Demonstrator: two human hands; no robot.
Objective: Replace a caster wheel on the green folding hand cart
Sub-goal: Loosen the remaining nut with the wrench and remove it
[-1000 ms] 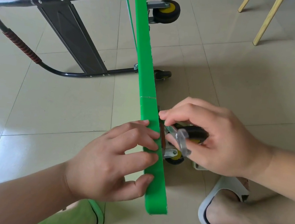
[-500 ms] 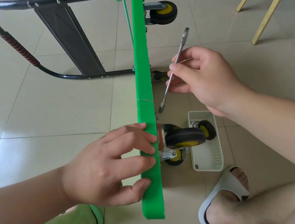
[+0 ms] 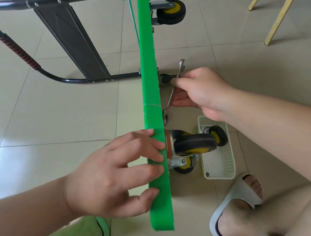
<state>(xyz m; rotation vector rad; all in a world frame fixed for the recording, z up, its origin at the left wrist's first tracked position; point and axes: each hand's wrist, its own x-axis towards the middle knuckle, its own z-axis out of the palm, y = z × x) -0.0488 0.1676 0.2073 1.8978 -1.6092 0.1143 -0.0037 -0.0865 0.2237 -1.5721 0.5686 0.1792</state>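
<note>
The green cart deck (image 3: 153, 106) stands on its edge, running from the top of the view down to the bottom centre. My left hand (image 3: 117, 173) grips the deck's near end, fingers over the top edge and thumb below. A black and yellow caster (image 3: 194, 144) sits against the deck's right face just beyond those fingers, with a second caster (image 3: 184, 164) below it. My right hand (image 3: 198, 89) pinches a silver wrench (image 3: 174, 92), whose lower end hangs close to the deck, a little above the upper caster.
A white plastic basket (image 3: 227, 161) on the floor tiles holds a loose caster (image 3: 217, 135). The cart's black folding handle (image 3: 18, 51) lies to the left. Another mounted caster (image 3: 170, 12) shows at the top. Wooden chair legs (image 3: 278, 21) stand at the upper right. My sandalled foot (image 3: 237, 208) rests at the lower right.
My right hand left the upper caster, rose holding the wrench, and has now lowered it toward the deck above that caster. My left hand kept its grip on the deck.
</note>
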